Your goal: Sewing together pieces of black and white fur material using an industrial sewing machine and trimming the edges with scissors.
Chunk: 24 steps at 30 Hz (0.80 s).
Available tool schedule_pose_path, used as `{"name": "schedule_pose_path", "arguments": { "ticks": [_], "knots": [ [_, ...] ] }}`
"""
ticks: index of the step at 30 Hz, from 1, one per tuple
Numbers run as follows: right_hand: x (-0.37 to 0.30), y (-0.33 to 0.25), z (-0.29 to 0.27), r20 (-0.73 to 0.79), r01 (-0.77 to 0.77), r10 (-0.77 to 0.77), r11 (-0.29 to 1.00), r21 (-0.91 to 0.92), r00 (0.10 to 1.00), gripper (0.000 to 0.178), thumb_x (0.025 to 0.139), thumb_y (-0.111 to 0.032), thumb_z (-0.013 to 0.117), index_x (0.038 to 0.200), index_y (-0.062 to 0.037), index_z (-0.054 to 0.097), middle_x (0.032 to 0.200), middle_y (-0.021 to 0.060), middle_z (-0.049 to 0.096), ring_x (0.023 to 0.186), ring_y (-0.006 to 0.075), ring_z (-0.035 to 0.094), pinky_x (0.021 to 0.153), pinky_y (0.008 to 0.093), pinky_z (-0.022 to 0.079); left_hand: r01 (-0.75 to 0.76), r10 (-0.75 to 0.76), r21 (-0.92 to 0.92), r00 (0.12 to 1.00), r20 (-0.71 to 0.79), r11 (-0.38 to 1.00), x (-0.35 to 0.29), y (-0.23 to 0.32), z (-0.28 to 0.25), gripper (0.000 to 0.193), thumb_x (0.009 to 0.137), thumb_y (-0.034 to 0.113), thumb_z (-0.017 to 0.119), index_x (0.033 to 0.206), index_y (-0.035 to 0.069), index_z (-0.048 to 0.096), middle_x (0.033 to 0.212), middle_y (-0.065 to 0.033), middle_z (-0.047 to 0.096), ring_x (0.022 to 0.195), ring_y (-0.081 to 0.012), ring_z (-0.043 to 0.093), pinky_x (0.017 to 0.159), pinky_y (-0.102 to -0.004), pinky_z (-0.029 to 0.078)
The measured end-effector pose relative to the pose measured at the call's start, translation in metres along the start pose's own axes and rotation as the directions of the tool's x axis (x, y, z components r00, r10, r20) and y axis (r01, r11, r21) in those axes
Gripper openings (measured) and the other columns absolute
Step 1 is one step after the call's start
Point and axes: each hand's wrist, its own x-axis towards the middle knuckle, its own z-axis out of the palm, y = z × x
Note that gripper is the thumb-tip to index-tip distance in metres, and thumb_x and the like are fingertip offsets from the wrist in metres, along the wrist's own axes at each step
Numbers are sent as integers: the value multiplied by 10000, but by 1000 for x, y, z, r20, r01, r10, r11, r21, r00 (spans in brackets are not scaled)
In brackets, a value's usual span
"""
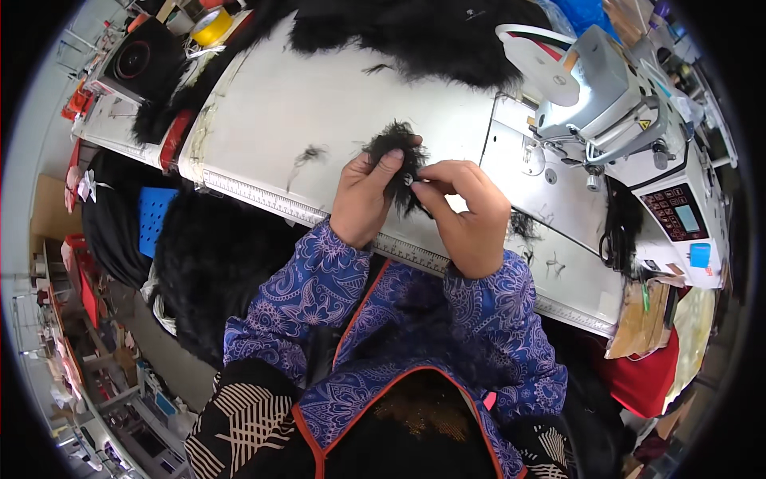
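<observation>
A small piece of black fur is held up between my two hands, above the front part of the white sewing table. My left hand grips it from the left, the thumb pressed on its face. With thumb and index finger pinched, my right hand holds its right edge, next to a small pale spot. Whether a needle or thread is in that pinch is too small to make out. Loose tufts of black fur lie on the table to the left.
A sewing machine with a control panel stands at the right. A large black fur piece covers the table's far side. Along the front edge runs a ruler strip. Black scissors rest at the right, and yellow tape sits far left.
</observation>
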Motion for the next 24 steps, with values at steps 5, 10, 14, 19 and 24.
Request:
{"name": "schedule_pose_path", "arguments": {
  "ticks": [5, 10, 14, 19, 24],
  "knots": [
    [-3, 11, 3, 17, 69, -68, 994, -82, 998, 157, 700, 36, 710, 837, 11, 637, 817, 97, 626, 722, 193, 638, 641, 268, 512, 64, -64, 5, 998, -9, 998, -6, 1, 3, 235, 956, 83, 508, 1151, -21, 586, 1088, -79, 624, 935, -133, 580, 844, -256, 482],
    [0, 11, -2, 65, 206, -196, 939, -274, 978, 166, 659, 43, 703, 791, -7, 614, 774, 96, 591, 675, 219, 618, 602, 279, 495, 44, -40, 73, 998, -58, 996, -10, -3, 9, 214, 935, 60, 541, 1119, -31, 602, 1051, -77, 635, 914, -130, 585, 839, -248, 480],
    [0, 14, -6, 11, 168, -173, 940, -298, 985, 159, 670, 51, 699, 782, -4, 600, 759, 89, 579, 637, 208, 606, 577, 276, 490, 57, -39, 131, 990, -138, 990, -9, -3, 7, 147, 908, 60, 586, 1022, -19, 638, 984, -82, 654, 915, -159, 610, 836, -281, 495],
    [-13, 9, -6, -40, 129, -140, 971, -202, 989, 140, 708, 34, 725, 775, 1, 606, 742, 75, 584, 580, 142, 579, 524, 242, 470, 56, -42, 60, 979, -201, 997, -10, -1, 2, 157, 883, 60, 628, 987, -58, 636, 931, -94, 661, 840, -150, 619, 781, -260, 510],
    [-17, 5, -6, -34, 136, -144, 975, -177, 989, 146, 709, 29, 738, 794, 3, 622, 745, 72, 603, 567, 115, 577, 503, 227, 462, 60, -35, 93, 969, -246, 994, -13, -2, 10, 157, 868, 65, 650, 969, -55, 641, 905, -93, 666, 818, -149, 623, 758, -265, 515]
  ]
}}
